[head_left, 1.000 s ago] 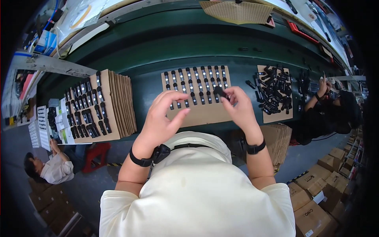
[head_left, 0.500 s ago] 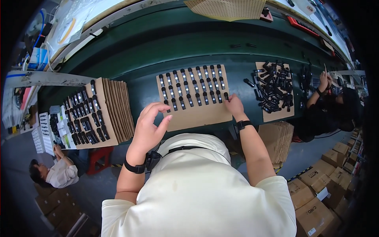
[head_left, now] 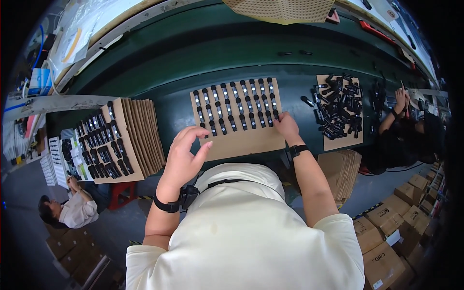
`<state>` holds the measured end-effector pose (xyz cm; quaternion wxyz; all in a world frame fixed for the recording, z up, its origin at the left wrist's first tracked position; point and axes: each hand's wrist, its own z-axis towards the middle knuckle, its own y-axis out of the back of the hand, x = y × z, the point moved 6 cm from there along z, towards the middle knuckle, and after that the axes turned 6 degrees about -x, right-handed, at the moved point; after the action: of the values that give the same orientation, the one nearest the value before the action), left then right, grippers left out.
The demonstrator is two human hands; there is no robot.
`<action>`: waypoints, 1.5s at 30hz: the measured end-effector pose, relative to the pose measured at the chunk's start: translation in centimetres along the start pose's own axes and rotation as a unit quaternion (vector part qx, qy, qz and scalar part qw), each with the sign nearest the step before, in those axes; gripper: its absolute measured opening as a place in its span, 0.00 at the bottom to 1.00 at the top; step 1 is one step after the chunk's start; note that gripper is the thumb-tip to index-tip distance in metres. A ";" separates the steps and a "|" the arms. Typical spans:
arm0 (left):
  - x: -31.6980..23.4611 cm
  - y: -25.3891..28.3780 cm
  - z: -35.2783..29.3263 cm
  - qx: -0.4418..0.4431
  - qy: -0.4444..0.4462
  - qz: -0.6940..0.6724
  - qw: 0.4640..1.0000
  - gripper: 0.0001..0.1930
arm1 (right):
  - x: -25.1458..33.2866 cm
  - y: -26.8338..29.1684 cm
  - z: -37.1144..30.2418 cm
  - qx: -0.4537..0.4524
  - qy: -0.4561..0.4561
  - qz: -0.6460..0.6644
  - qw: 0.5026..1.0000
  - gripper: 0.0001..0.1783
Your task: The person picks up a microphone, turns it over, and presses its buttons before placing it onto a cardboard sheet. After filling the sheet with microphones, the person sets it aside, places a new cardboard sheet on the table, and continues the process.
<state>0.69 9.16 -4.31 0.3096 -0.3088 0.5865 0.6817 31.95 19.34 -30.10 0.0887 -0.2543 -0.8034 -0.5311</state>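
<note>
Three rows of small black microphones [head_left: 234, 103], with rounded heads and pale dots, lie on a cardboard sheet [head_left: 246, 143] in front of me. My right hand [head_left: 288, 127] is at the sheet's right edge, its fingertips closed on a microphone [head_left: 276, 115] at the right end of the nearest row. The fingers partly hide that piece. At the left edge, my left hand [head_left: 187, 147] hovers with thumb and fingers apart, holding nothing. Its fingertips are close to the leftmost microphone [head_left: 204, 129] of the nearest row.
Left, cardboard sheets [head_left: 145, 130] stand stacked with more microphones [head_left: 104, 140] on top. Right, a loose heap of microphones [head_left: 338, 106] covers another cardboard sheet [head_left: 337, 143]. One person [head_left: 72, 210] sits at far left, another [head_left: 406, 130] works at far right. Cartons [head_left: 382, 261] lie at lower right.
My right hand has moved slightly left, bringing its microphone into line at the right end of the nearest row. My left hand has stayed nearly still, fingers apart.
</note>
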 end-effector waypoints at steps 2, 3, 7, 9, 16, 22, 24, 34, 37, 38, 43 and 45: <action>0.1 -0.3 0.4 0.003 0.008 -0.002 1.000 0.11 | 0.2 0.7 0.4 -0.006 0.001 0.002 1.000 0.17; 0.1 -0.5 0.6 0.002 0.010 -0.002 1.000 0.11 | 0.4 1.0 0.7 -0.008 0.003 0.003 1.000 0.17; 0.1 -1.2 1.5 0.002 0.026 -0.010 1.000 0.11 | 1.8 4.7 5.0 -0.105 0.132 0.038 0.985 0.16; 0.1 -1.6 1.8 -0.003 0.032 -0.011 0.999 0.11 | 2.2 6.4 8.2 -0.141 0.182 0.024 0.973 0.16; 0.5 -2.4 2.4 -0.023 0.066 0.015 0.997 0.11 | 7.5 9.2 16.5 -0.216 0.293 -0.012 0.931 0.20; 1.1 -2.8 2.5 -0.039 0.113 0.032 0.992 0.11 | 10.6 7.1 21.7 -0.172 0.272 -0.045 0.946 0.21; 1.2 -2.9 2.5 -0.041 0.121 0.036 0.991 0.11 | 11.1 6.1 22.6 -0.133 0.259 -0.075 0.954 0.20; 0.6 -2.5 3.6 -0.024 0.093 0.015 0.995 0.11 | 12.0 7.0 17.7 -0.070 0.304 0.109 0.944 0.15; 0.0 -1.9 3.8 -0.025 0.063 -0.011 0.998 0.11 | 15.2 9.8 8.0 -0.016 0.330 0.261 0.907 0.14; -0.4 -1.8 4.0 -0.023 0.047 -0.023 0.998 0.12 | 16.0 11.1 4.5 -0.007 0.343 0.290 0.894 0.14; -4.3 -0.9 5.0 -0.019 -0.046 -0.070 0.996 0.14 | 19.0 16.8 -9.4 -0.003 0.451 0.292 0.844 0.15; -6.2 -0.7 4.9 -0.005 -0.073 -0.087 0.994 0.17 | 19.9 17.6 -12.4 -0.012 0.472 0.299 0.829 0.16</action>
<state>4.73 13.76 0.73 0.4083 -0.3095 0.5300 0.6757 22.21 19.83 -2.46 0.6082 -0.2020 -0.5419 -0.5438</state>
